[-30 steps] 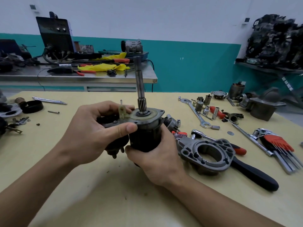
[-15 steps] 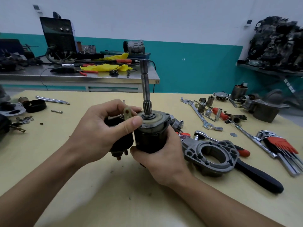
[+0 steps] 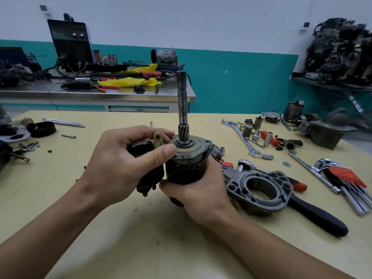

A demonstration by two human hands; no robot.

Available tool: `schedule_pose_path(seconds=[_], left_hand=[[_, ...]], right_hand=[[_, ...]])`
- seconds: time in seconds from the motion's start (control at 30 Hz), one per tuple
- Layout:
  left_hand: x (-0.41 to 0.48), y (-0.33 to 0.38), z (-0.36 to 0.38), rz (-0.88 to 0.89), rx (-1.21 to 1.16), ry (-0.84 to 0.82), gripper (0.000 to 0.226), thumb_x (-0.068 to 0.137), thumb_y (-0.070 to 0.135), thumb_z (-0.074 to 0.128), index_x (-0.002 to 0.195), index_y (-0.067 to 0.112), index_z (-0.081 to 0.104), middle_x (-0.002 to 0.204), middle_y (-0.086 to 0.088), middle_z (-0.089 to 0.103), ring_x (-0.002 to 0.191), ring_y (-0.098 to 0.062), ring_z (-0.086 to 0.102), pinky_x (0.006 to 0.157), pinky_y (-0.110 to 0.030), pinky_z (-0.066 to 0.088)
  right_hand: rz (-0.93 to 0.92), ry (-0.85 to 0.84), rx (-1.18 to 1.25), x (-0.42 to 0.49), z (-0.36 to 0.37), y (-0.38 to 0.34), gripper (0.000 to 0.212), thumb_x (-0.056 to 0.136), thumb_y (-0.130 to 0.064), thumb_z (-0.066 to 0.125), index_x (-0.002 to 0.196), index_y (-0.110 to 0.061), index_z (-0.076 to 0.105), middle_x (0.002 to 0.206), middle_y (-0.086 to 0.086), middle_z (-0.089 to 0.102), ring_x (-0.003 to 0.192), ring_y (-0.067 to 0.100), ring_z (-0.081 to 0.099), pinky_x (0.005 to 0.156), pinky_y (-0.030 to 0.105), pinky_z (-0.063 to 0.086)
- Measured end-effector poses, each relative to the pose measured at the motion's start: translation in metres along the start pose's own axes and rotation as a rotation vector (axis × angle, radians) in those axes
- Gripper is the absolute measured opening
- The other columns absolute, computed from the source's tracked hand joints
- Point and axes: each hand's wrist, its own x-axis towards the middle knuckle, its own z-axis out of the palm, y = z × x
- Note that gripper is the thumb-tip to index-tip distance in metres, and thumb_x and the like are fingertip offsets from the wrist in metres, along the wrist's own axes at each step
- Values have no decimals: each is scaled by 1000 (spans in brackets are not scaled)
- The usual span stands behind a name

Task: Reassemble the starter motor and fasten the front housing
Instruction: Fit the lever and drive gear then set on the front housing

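The right hand is wrapping its grip tight round the black motor body, holding it upright over the worktop (geared shaft pointing up). The left hand is curling its grip round the solenoid, thumb pressing the beige lever. The front housing is lying on the worktop just beside the right hand.

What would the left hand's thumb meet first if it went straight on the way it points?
On the left hand, the thumb points right at the grey end plate of the motor, whose rim its tip seems to touch. Beyond that lies the toothed shaft, though depth is unclear.
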Motion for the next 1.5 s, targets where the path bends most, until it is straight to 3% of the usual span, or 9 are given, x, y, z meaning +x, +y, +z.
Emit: schedule_pose_path(seconds=[0.2,0.43,0.63,0.9,0.97,1.17,1.27,1.4,1.5], left_hand=[[-1,2,0,59,88,52,23,77,39,74,93,21,76,97,7,77,92,-13,73,76,-21,58],[-2,0,8,-11,19,217,15,76,41,76,81,27,79,79,4,77,74,-14,74,64,-24,59],[-1,-2,8,-40,-11,321,8,81,26,72,79,27,80,75,5,77,70,-12,74,60,-20,56],[-4,3,10,161,65,247,14,88,11,67,78,18,74,70,-11,68,52,-34,61,39,-40,48],[-3,0,10,143,71,258,18,87,10,66,76,20,75,71,-10,69,54,-33,62,42,-38,51],[1,-7,3,78,63,251,16,87,13,66,78,22,76,75,-5,73,58,-28,66,44,-28,53],[1,-7,2,71,58,232,15,87,15,66,79,23,77,75,-6,73,55,-32,65,40,-35,52],[1,-5,0,104,63,183,11,87,18,68,84,22,77,74,-7,72,60,-28,67,48,-33,56],[0,-6,-1,101,67,187,11,86,23,67,83,20,77,70,-11,70,52,-32,65,40,-38,51]], right_hand=[[22,-67,4,4,0,-2,50,69,9,78,108,-21,67,86,11,70,73,32,68,57,43,58],[43,-102,-17,8,-1,-2,52,69,10,78,112,-16,65,82,-2,69,71,15,66,58,27,55],[35,-110,-21,8,2,-4,54,70,10,78,115,-15,64,94,11,70,79,33,66,61,47,57],[-19,-150,-78,9,-7,1,57,69,10,80,120,-10,66,99,-1,73,88,14,70,73,26,56],[45,-190,-107,10,-11,-2,55,71,6,81,120,-13,65,95,1,72,81,15,69,68,27,57],[188,-345,-124,32,-55,-45,63,70,-42,75,129,-27,61,130,-12,67,120,5,62,101,31,48],[2,-158,-445,43,-53,-65,65,68,-68,70,121,-30,70,112,-18,72,104,-5,65,84,20,52],[-97,-185,-708,57,-29,-74,29,73,-59,80,77,-31,76,64,-13,62,59,1,54,54,17,40],[-128,-272,-812,67,-25,-84,47,77,-51,81,46,-25,56,41,-13,46,40,6,38,40,16,29]])
